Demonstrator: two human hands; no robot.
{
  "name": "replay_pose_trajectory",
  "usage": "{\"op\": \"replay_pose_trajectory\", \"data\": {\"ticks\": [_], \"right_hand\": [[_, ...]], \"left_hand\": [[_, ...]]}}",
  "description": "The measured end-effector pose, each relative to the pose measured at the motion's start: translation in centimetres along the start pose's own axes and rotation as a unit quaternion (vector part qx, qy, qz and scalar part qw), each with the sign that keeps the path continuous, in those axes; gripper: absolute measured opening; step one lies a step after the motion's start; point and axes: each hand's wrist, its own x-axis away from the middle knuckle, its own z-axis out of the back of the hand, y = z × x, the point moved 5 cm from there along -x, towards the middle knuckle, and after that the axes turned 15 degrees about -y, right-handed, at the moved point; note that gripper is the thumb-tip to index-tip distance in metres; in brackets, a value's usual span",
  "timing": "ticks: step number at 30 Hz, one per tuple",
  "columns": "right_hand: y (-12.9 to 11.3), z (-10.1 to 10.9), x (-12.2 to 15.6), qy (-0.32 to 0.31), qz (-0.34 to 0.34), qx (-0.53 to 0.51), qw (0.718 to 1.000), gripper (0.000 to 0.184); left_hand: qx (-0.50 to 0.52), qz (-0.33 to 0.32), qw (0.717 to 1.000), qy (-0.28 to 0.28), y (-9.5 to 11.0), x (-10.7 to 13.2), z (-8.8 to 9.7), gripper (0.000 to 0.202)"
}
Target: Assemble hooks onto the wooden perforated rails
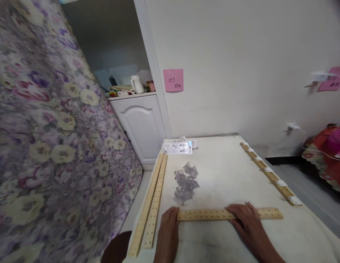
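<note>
A pale wooden strip with rows of small holes [204, 214] lies crosswise on the table near me. My left hand [168, 226] is closed round its left end. Right of the strip's middle, my right hand [245, 217] grips it with the fingers over the far edge. Just beyond the strip is a loose pile of metal hooks on clear square backings [186, 182]. Two more perforated wooden strips [155, 204] lie side by side along the table's left edge. Along the right edge rests another strip [271, 175] with several white round pieces on it.
A clear package with hooks inside [175, 148] lies at the far left of the cloth-covered table [219, 175]. A floral curtain [63, 146] hangs at left. Beyond are a white cabinet [139, 124] and a wall with a pink note [173, 80].
</note>
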Motion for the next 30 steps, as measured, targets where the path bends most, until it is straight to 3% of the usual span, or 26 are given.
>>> {"op": "replay_pose_trajectory", "data": {"ticks": [24, 30], "right_hand": [[-0.7, 0.1, 0.3, 0.040, 0.034, -0.005, 0.999, 0.026], [-1.0, 0.3, 0.4, 0.030, 0.029, -0.005, 0.999, 0.027]], "left_hand": [[0.053, 0.041, 0.997, 0.031, -1.2, 0.7, -0.7, 0.035], [0.082, 0.058, 0.992, 0.080, -1.5, 1.1, -0.1, 0.036]]}}
